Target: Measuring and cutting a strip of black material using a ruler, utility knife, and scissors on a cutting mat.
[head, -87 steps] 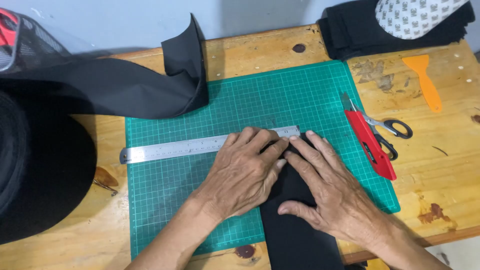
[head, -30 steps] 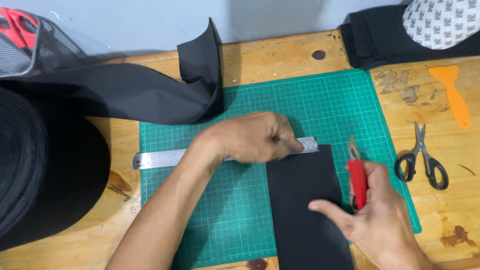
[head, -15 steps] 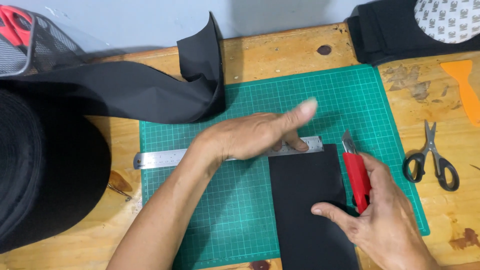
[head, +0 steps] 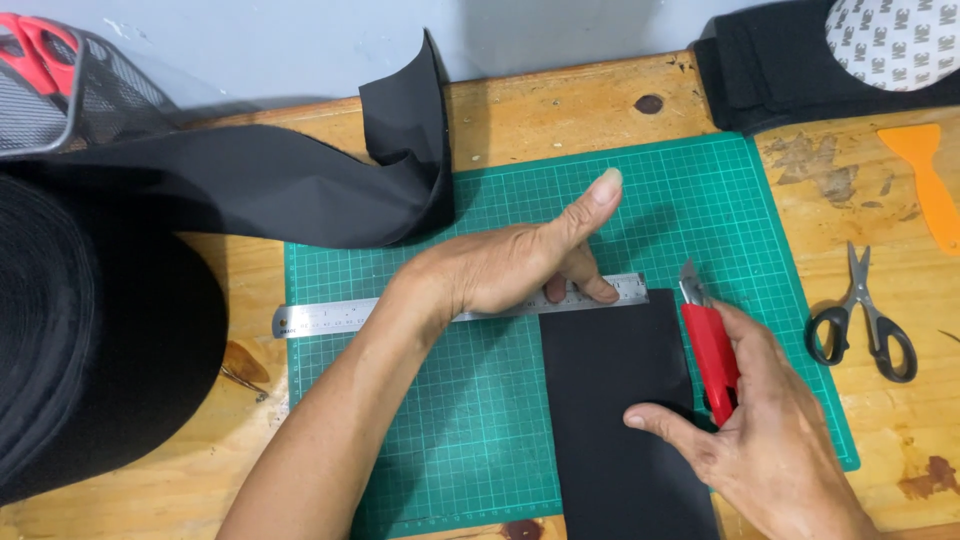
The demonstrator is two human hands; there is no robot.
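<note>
My left hand presses its fingers down on a steel ruler that lies across the green cutting mat, thumb raised. The ruler's right end sits at the top edge of a black rectangular fabric strip. In my right hand is a red utility knife, its blade tip near the ruler's right end at the strip's upper right corner. The thumb of that hand rests on the strip.
A big roll of black fabric fills the left, its loose band curling onto the mat's top left. Black-handled scissors and an orange scraper lie right of the mat. Folded black cloth sits top right, a wire basket top left.
My right hand picked up the red knife from beside the scissors and brought it to the strip's right edge. My left hand stayed pressing the ruler and lifted its thumb.
</note>
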